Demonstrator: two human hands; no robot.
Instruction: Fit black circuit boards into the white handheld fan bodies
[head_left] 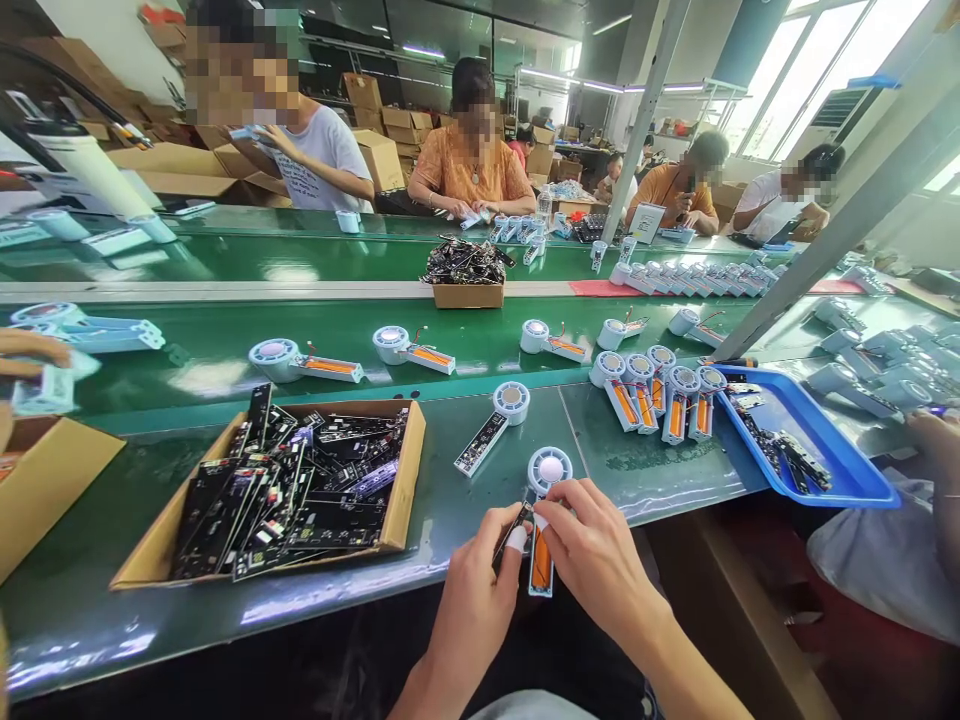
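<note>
Left hand [480, 585] is closed on a board [510, 533], best held by its edges; beside it, at the desk [444, 520] edge, a fan [541, 568] is partly covered by the right hand [596, 545], pinched near the board, where wires should be spared strain.

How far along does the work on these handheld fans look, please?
One fan already shows a circuit board in place, so looks done to that point. In hand: the left hand holds another board beside an open fan, orange interior exposed; the right hand is close by. Seemingly left: the clustered fans, orange showing.
</note>
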